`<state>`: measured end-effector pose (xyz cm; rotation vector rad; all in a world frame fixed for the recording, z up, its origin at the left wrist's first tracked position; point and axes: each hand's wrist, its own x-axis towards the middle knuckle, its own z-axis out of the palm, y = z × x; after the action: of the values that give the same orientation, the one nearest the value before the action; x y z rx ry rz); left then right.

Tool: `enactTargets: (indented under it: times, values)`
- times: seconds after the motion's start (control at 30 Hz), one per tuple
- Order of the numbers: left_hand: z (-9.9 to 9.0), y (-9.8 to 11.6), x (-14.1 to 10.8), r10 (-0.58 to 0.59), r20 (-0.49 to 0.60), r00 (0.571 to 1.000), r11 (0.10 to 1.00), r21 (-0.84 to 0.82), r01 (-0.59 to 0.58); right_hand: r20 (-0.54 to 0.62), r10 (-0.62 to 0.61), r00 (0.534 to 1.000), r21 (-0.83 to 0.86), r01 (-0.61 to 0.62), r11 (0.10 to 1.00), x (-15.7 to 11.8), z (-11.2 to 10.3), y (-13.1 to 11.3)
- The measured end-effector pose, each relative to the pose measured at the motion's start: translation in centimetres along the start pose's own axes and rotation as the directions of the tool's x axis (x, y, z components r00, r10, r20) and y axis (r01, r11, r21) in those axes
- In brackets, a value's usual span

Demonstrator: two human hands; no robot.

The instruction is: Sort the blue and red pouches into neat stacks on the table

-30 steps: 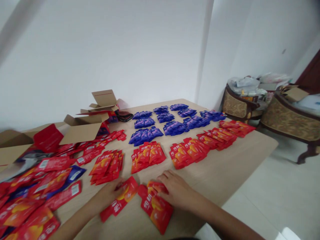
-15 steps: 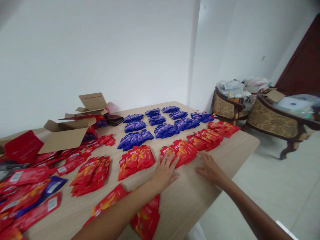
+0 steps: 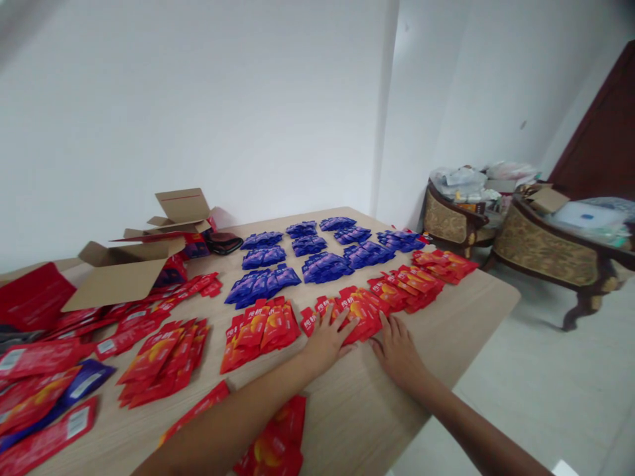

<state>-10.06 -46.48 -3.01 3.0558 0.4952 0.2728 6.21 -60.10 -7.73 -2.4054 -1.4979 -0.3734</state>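
My left hand (image 3: 327, 342) lies palm down with its fingers spread over the front of a fanned pile of red sachets (image 3: 364, 312). At the right edge of that same pile rests my right hand (image 3: 401, 350), fingers stretched out, their tips touching the sachets or the table. Neither hand grips anything. Another fanned pile of red sachets (image 3: 262, 332) lies left of my left hand, and a longer spread of red sachets (image 3: 409, 287) is beyond my right hand. Under my left forearm, more red sachets (image 3: 278, 436) are partly hidden.
Several blue sachet piles (image 3: 327, 266) stand in rows toward the wall on the wooden table (image 3: 397, 410). At left are open cardboard boxes (image 3: 119, 277), a stack of red sachets (image 3: 166, 360) and loose sachets (image 3: 44, 360). Patterned chairs (image 3: 540, 258) loaded with bags stand at right.
My right hand has moved left, up to the edge of the red sachet pile. My left hand stays on the pile, which is fanned wider to the left. The view has shifted slightly.
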Motion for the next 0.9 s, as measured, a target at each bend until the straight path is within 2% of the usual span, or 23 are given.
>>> enactTargets:
  times: [0.27, 0.53, 0.9]
  values:
    - [0.0, -1.6, 1.3, 0.027, 0.018, 0.999, 1.000, -0.001, -0.027, 0.038, 0.065, 0.997, -0.007, -0.064, 0.998, 1.3, -0.8, -1.5]
    - [0.4, -3.1, 2.8, 0.056, -0.046, 0.997, 0.998, -0.026, -0.057, 0.072, 0.103, 0.992, -0.003, -0.103, 0.995, 2.9, -0.7, -2.1]
    - [0.2, -2.4, 3.2, -0.057, -0.144, 0.988, 0.998, -0.028, 0.054, 0.136, 0.134, 0.982, 0.063, -0.144, 0.988, 4.5, -1.2, -2.4]
